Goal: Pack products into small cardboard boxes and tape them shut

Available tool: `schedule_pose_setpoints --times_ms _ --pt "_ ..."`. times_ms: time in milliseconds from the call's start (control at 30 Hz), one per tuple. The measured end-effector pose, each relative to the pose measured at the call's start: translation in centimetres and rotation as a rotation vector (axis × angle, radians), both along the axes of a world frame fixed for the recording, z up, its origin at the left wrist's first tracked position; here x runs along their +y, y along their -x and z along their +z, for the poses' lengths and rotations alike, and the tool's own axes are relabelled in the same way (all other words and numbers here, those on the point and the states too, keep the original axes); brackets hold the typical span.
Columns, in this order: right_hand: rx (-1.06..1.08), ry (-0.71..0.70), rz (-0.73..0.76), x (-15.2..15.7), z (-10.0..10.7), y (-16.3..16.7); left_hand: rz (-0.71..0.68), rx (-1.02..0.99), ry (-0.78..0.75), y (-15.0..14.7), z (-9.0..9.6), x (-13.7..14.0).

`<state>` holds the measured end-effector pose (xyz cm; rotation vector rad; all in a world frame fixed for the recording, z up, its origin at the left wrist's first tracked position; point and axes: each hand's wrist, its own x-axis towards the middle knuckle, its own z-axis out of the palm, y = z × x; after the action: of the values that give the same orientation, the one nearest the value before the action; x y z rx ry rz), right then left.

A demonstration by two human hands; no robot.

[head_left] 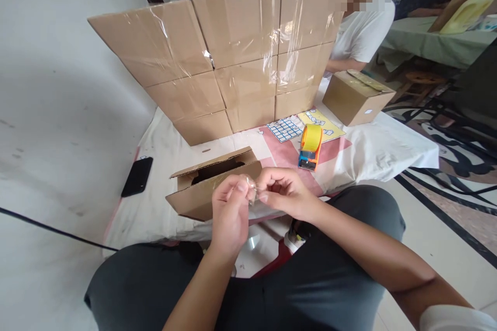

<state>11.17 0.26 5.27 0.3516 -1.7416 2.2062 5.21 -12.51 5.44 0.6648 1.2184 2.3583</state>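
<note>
Between my two hands is a small crumpled piece of clear tape (251,192). My left hand (232,207) pinches it between thumb and fingers. The fingers of my right hand (285,194) are closed on its other side, thumb and fingertips together. Just behind and left of my hands lies a small cardboard box (194,201) with its flaps raised and a dark inside; my left hand hides part of it. A tape dispenser (310,147) with a yellow roll stands beyond my right hand.
A wall of stacked, taped cardboard boxes (244,83) rises across the table. A sticker sheet (284,129), a yellow printed sheet (326,126) and a closed box (357,95) are to the right. A black phone (137,177) lies left. A person in a white shirt (361,31) sits behind.
</note>
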Motion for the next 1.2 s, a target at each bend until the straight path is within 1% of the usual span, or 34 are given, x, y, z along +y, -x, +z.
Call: schedule_pose_setpoints --times_ms 100,167,333,467,567,667,733,767,833,1000,1067,1133,1200 --pt "0.069 0.014 -0.068 -0.3 -0.2 0.0 0.013 -0.065 0.011 0.2 0.0 -0.1" --pt "0.107 -0.005 -0.095 -0.4 -0.4 0.1 0.015 -0.103 0.026 0.3 0.0 -0.1" --pt "0.096 -0.074 -0.172 -0.6 -0.4 0.2 -0.015 -0.132 0.038 0.4 -0.3 -0.1" --pt "0.121 -0.191 -0.270 -0.5 0.0 0.0 -0.055 -0.134 0.040 0.4 -0.5 0.1" --pt "0.165 -0.333 -0.333 -0.1 0.2 -0.5 -0.062 -0.124 0.021 0.4 -0.4 0.1" --pt "0.211 -0.450 -0.367 0.0 0.3 -0.8 -0.005 -0.075 -0.067 0.7 -0.2 0.1" --pt "0.206 -0.463 -0.339 -0.3 0.2 -1.0 0.074 0.001 -0.104 1.1 0.0 0.0" --pt "0.189 -0.444 -0.309 -0.6 0.1 -1.0 0.115 0.042 -0.105 1.2 0.0 0.0" --pt "0.136 -0.354 -0.249 -1.5 -0.2 -0.9 0.195 0.105 -0.081 1.3 0.1 0.0" --pt "-0.100 0.014 -0.159 -3.6 -1.3 -0.7 0.456 0.258 0.033 1.0 -0.1 -0.2" --pt "-0.152 0.121 -0.087 -4.0 -1.7 -0.7 0.529 0.312 0.087 0.8 -0.1 -0.4" --pt "-0.168 0.146 -0.065 -4.1 -1.7 -0.7 0.583 0.341 0.155 0.7 -0.1 -0.7" --pt "-0.167 0.088 -0.102 -3.9 -1.4 -0.7 0.636 0.355 0.221 0.7 0.0 -0.9"
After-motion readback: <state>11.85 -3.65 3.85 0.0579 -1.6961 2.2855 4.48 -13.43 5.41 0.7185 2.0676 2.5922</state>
